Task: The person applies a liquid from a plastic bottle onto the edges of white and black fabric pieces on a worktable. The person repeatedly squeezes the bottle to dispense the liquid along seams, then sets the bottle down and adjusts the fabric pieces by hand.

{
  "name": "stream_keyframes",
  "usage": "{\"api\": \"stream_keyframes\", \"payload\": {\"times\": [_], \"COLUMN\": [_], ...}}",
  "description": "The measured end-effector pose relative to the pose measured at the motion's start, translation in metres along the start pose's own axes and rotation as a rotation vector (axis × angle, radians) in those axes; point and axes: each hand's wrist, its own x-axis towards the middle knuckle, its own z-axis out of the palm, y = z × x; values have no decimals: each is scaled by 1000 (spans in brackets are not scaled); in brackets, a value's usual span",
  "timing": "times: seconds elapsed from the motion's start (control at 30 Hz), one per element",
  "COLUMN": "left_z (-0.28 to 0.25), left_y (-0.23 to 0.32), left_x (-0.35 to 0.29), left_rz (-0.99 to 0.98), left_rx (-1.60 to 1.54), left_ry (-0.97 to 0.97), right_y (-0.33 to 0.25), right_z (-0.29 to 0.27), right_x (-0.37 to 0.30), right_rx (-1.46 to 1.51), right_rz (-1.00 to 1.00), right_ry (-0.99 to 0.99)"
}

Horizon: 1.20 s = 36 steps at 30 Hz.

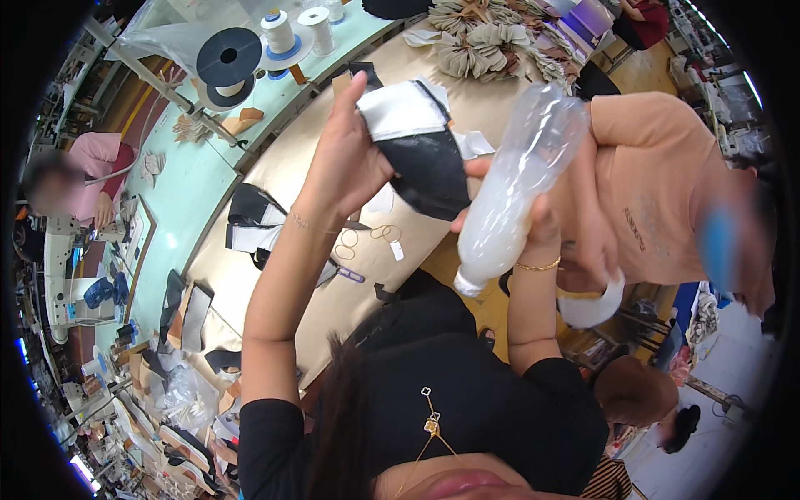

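My left hand (346, 154), raised above the table, is closed on a curved black piece (429, 171) with a white panel, its thumb pointing up. It looks like a sewn fabric or leather part. In my right hand (543, 229) is a clear plastic bottle (521, 175), tilted with its white cap (471, 283) downward and whitish liquid in its lower part. The bottle hides most of that hand's fingers. Some fingertips show past the bottle by the black piece's right edge; whether they touch it I cannot tell.
On the beige table (312, 162) lie black-and-white pieces (254, 221), thin rings (346, 244) and a small purple-handled tool (350, 274). Thread spools (279, 35) stand far left; stacked pieces (492, 46) lie at the back. A co-worker in a peach shirt (654, 187) is close on the right.
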Motion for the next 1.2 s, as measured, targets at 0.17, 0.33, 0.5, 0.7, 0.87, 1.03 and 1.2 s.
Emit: {"api": "stream_keyframes", "payload": {"times": [0.17,0.33,0.5,0.7,0.87,1.03,1.2], "left_z": [12,-34,-153,-226,-239,-256,-262], "left_y": [-8,-8,-37,-129,-151,-154,-131], "left_x": [50,107,104,87,106,120,129], "left_rz": [-86,-201,-314,-537,-370,-219,37], "left_rx": [-84,249,118,-39,-243,-309,274], "left_ry": [-33,31,289,521,602,692,867], "right_y": [-30,-59,-129,-165,-121,-27,28], "right_z": [-15,-65,-102,-129,-178,-221,-217], "right_x": [22,55,62,106,159,187,195], "right_rx": [-167,-460,-488,-469,-352,-130,-34], "right_rz": [-27,-201,-444,-584,-606,-398,-87], "right_ry": [53,441,765,702,813,810,749]}}
